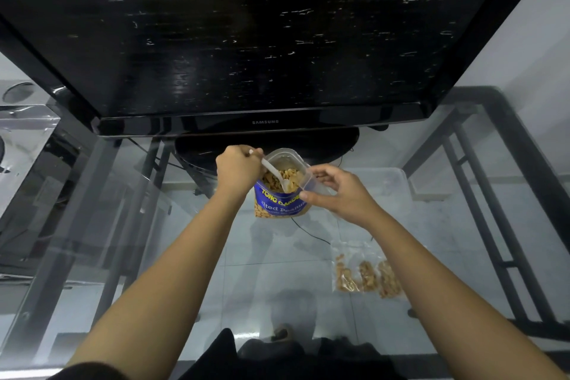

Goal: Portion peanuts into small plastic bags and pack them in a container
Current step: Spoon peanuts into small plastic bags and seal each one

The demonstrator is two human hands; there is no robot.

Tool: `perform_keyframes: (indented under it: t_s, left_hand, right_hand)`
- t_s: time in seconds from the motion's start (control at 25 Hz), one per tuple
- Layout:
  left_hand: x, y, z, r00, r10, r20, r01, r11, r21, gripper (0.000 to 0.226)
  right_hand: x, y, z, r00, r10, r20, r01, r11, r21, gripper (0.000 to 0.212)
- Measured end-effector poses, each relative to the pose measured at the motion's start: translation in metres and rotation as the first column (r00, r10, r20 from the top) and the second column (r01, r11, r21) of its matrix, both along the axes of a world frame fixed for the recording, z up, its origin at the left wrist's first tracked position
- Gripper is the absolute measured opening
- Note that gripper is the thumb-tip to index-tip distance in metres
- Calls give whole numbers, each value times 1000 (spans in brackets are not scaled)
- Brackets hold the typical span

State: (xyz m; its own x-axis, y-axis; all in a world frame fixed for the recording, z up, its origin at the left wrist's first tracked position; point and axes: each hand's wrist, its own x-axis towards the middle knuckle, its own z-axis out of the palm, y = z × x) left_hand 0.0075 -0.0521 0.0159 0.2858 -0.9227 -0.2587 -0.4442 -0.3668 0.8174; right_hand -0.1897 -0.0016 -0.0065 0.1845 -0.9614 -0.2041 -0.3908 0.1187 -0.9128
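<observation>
Glass table (262, 274) below a television (265, 40): left hand (237, 168) grips a white spoon (274, 171) dipped in the blue peanut bag (277, 202); right hand (342, 194) pinches, apparently, a small clear bag (305, 179) alongside.

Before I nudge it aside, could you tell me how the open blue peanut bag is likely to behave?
The blue peanut bag stands upright and open on the glass table, so a push may tip it and spill peanuts. Its film sides look soft, likely buckling when gripped.
</observation>
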Motion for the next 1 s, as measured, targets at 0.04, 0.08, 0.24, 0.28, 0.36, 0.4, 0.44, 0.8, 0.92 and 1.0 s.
perform_keyframes:
  t_s: [0.04,0.08,0.24,0.28,0.36,0.4,0.44,0.8,0.92,1.0]
  left_hand:
    - [0,-1,1,997,45,-63,-44,999,30,24]
    - [0,0,2,992,75,-105,-70,996,55,24]
    - [2,2,3,979,102,-177,-91,993,68,23]
    - [4,2,3,979,104,-177,-92,993,72,24]
    - [6,1,2,974,115,-194,-97,990,100,22]
    - [8,1,2,969,123,-212,-101,988,114,21]
    - [9,1,2,964,131,-230,-104,987,123,20]
    - [16,3,-2,909,199,-366,-138,973,187,19]
    - [17,2,-2,888,234,-395,-165,966,201,19]
    - [20,1,-1,867,258,-427,-184,961,208,18]
  right_hand:
    - [0,0,0,1000,4,5,-4,1000,2,56]
    - [0,0,1,1000,8,10,-8,1000,3,55]
    - [-3,0,1,1000,13,26,-14,1000,11,53]
    - [-3,0,2,999,17,30,-17,1000,14,53]
    - [-4,0,2,999,24,36,-24,1000,17,52]
    - [-5,0,2,999,24,40,-25,1000,19,52]
    - [-5,0,2,999,25,42,-26,999,21,52]
    - [-16,-1,16,995,-92,38,94,993,-72,46]
    - [-21,-2,19,989,-147,-14,145,983,-110,48]
    - [-22,-3,20,985,-158,-71,147,979,-139,50]
